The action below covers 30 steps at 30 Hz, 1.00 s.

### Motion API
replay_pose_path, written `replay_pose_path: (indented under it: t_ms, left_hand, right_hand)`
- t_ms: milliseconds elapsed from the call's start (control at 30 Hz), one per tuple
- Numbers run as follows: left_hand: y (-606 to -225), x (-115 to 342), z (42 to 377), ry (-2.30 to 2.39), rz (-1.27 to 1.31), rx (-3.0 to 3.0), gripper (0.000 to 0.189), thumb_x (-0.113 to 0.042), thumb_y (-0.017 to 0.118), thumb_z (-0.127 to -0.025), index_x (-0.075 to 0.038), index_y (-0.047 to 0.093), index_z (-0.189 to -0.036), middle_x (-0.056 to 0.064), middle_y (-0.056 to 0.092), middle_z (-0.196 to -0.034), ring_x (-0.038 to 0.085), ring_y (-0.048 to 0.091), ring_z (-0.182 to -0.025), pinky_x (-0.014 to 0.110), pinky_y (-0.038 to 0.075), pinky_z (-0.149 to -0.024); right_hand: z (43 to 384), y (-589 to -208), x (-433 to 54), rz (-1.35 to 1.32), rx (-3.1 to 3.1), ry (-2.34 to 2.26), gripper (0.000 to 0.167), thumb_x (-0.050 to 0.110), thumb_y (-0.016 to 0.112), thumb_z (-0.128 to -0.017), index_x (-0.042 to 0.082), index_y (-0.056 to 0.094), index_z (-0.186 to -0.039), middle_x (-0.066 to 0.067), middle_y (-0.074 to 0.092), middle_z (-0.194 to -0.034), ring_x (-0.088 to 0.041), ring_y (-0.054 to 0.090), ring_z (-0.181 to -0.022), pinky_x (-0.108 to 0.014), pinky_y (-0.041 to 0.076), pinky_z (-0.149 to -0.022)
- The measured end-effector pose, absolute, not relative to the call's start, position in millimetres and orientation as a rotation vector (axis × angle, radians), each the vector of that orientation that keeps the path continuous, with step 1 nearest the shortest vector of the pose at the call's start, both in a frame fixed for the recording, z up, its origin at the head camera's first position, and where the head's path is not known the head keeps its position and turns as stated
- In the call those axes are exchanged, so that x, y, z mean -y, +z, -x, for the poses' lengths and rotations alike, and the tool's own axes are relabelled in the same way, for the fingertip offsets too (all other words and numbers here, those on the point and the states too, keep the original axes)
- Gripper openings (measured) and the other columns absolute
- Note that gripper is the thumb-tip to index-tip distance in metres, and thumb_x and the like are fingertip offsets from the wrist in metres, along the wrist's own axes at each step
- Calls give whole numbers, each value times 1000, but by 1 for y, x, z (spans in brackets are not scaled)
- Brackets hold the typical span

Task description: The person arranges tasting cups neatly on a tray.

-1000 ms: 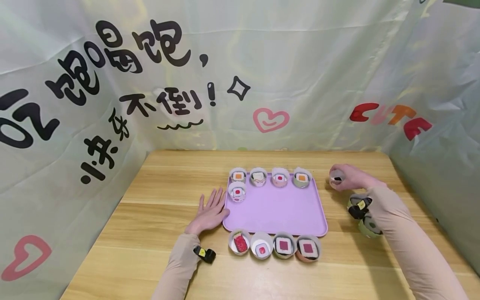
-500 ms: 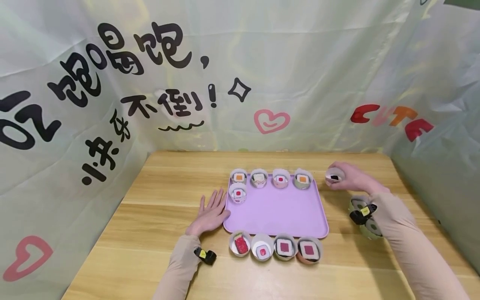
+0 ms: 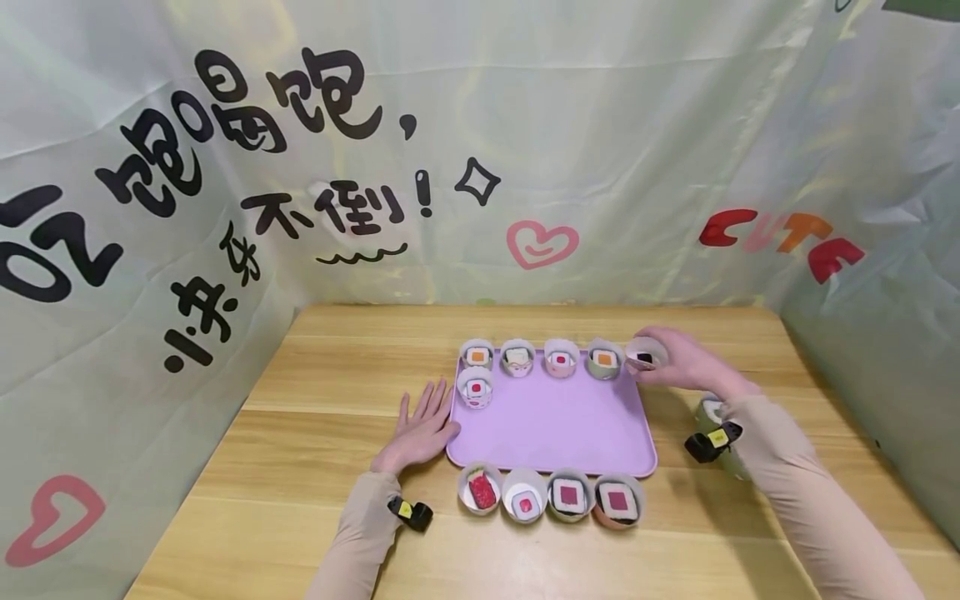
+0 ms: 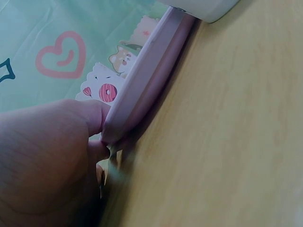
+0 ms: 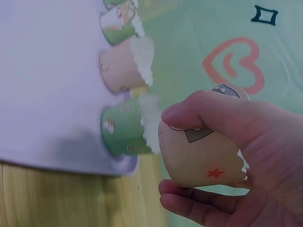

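Resting at the left edge of the purple tray (image 3: 555, 425), the left hand (image 3: 415, 430) is laid with fingers spread. Just beside the green cup (image 3: 603, 372), a pale cup (image 5: 201, 156) is gripped by the right hand (image 3: 692, 362). Placing seems underway; a level lowering, clear of its neighbour, is probably called for.
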<state>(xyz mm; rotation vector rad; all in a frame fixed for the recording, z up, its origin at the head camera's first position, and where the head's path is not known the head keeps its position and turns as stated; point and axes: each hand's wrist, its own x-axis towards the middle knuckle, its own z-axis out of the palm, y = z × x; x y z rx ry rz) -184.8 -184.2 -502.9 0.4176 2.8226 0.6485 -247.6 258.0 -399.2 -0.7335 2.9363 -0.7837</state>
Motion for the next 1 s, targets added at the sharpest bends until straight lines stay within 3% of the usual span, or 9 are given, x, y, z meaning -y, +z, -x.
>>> replay_pose_path:
  t_ms: [233, 500, 1000]
  left_hand:
    - [-505, 184, 186, 661, -414, -2822, 68, -44, 34, -105, -15, 10, -162, 5, -3, -171, 26, -7, -160, 57, -18, -124]
    - [-504, 184, 186, 661, -417, -2813, 69, -43, 33, -104, -14, 9, -162, 7, -3, -171, 28, -8, -160, 57, -20, -123]
    - [-504, 184, 186, 648, -415, -2822, 68, -43, 34, -105, -14, 11, -162, 6, -3, -171, 28, -7, -160, 58, -18, -124]
  right_hand:
    - [244, -394, -245, 735, -2956, -732, 63, 23, 82, -79, -5, 56, -129, -23, 66, -118, -36, 63, -103, -52, 53, -87]
    - [240, -391, -233, 742, -2960, -765, 60, 20, 82, -78, -5, 57, -127, -21, 67, -112, -31, 63, -95, -43, 52, -78]
    - [233, -390, -207, 852, -2955, -847, 56, 14, 86, -74, -4, 61, -121, -19, 69, -108, -31, 65, -95, -45, 53, -80]
